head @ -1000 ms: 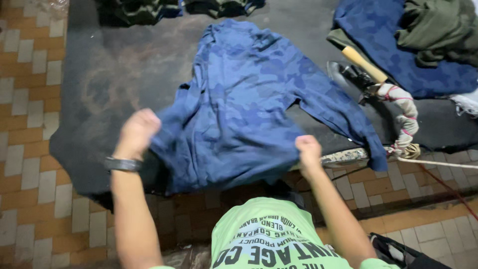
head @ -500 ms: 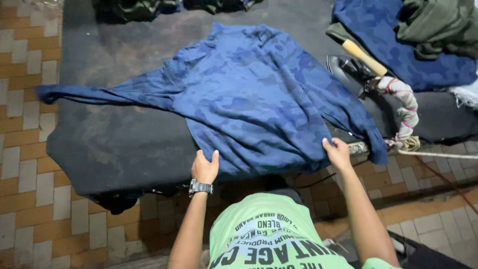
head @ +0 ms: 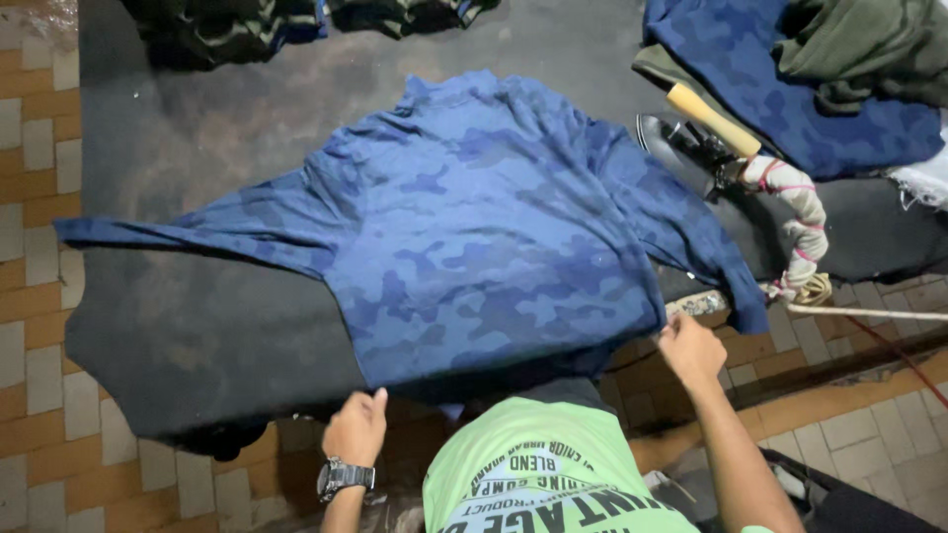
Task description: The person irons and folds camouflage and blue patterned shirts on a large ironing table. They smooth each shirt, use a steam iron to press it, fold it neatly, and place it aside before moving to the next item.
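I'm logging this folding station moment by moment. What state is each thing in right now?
blue camouflage shirt: spread flat on the dark table, one sleeve stretched out to the side.
left hand: at the shirt's near hem, grip unclear.
right hand: pinching the hem corner.
iron: lying on the table, apart from the shirt.
clothes pile: heaped, unfolded.

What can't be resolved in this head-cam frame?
- Right hand grip on the blue camouflage shirt: fingers at the hem corner, pinch unclear.
- Left hand: touching the hem or just below it, unclear.
- Iron: body dark, partly behind its wooden handle.
- Clothes pile: cut off by the top and right edges.
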